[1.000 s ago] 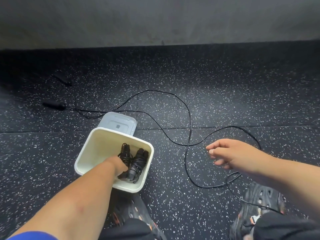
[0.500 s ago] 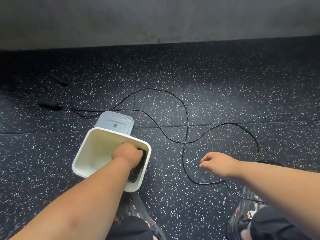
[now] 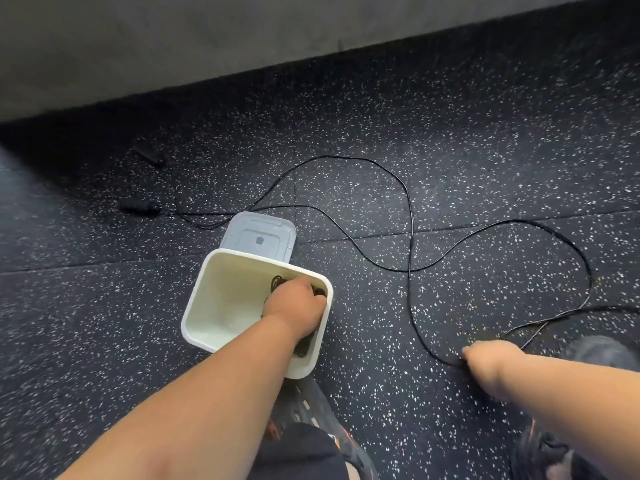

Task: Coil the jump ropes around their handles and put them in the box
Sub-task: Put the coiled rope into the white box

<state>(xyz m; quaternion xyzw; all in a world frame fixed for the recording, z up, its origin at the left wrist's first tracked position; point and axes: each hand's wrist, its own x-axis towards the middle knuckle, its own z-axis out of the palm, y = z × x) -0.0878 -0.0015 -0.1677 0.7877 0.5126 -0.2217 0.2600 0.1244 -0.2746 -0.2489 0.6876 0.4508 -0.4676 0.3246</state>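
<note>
Right hand lower, at rope

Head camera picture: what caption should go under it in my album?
Left hand reaches into the white box of coiled ropes; right hand touches the loose rope.

dim, even light | deep shadow along wall base | wide-angle bending, edges blurred

Black speckled rubber floor meets grey wall
</note>
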